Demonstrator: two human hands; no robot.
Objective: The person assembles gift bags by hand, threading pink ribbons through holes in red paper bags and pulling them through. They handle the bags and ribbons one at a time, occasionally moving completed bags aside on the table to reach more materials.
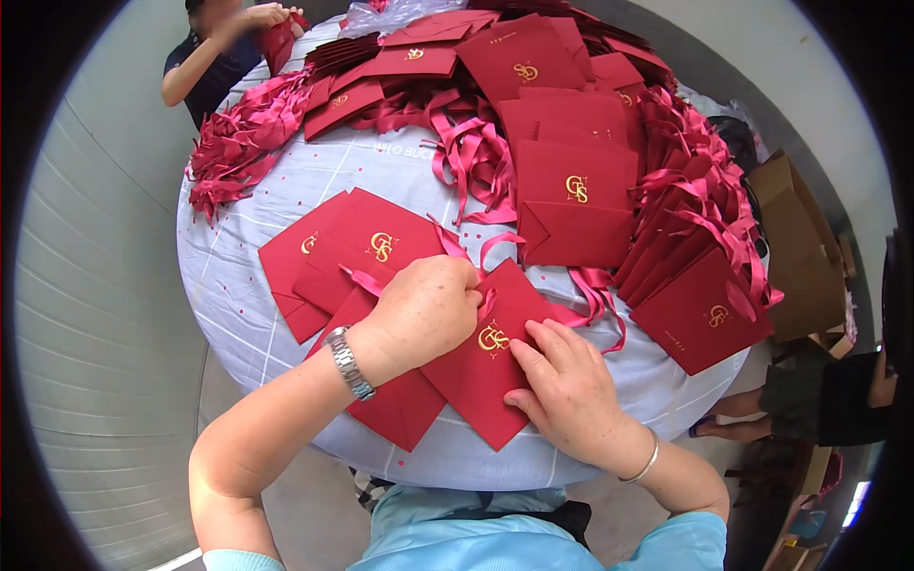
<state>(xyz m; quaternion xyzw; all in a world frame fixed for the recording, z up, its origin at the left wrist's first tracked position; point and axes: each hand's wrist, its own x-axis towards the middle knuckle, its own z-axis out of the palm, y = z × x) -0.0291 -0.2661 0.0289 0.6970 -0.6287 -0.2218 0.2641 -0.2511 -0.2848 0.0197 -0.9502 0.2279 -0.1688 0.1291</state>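
A flat red paper bag with a gold logo lies slanted in front of me at the table's near side. My left hand, with a metal watch at the wrist, is closed in a pinch at the bag's upper end. A pink ribbon comes out beside its fingertips. Resting on the bag's right edge is my right hand, fingers extended and apart, thumb on the bag. Under and left of my left arm lie more red bags, partly covered by it.
Stacked red bags cover the round table's far and right sides. Bundles of pink ribbon hang among them. Across the table a person handles a red item. A cardboard box and another person's legs are at right.
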